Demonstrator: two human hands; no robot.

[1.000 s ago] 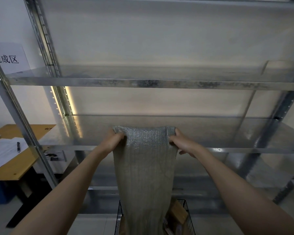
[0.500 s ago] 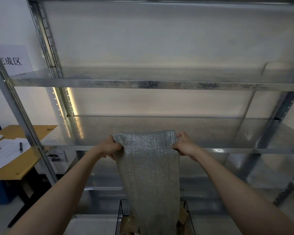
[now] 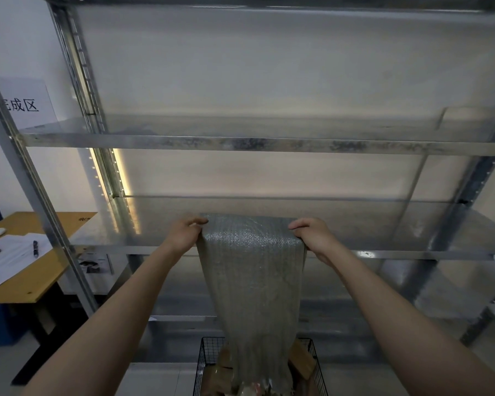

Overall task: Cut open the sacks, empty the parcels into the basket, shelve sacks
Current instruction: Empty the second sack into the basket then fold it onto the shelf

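A grey woven sack (image 3: 253,284) hangs limp from the front edge of the middle metal shelf (image 3: 383,254), its top end laid over the shelf surface. My left hand (image 3: 185,234) grips the sack's top left corner, and my right hand (image 3: 312,234) grips the top right corner. The sack's lower end dangles into a black wire basket (image 3: 202,364) on the floor. Brown cardboard parcels (image 3: 302,362) show inside the basket, partly hidden by the sack.
The steel rack has an upper shelf (image 3: 240,144) and uprights at left (image 3: 35,190) and right (image 3: 475,178). A wooden desk (image 3: 40,270) with papers, a pen and a phone stands left. A white sign (image 3: 26,104) hangs on the wall.
Both hands have pushed the sack's top edge forward over the shelf, so more of the sack lies on the shelf surface. The hands have spread slightly apart.
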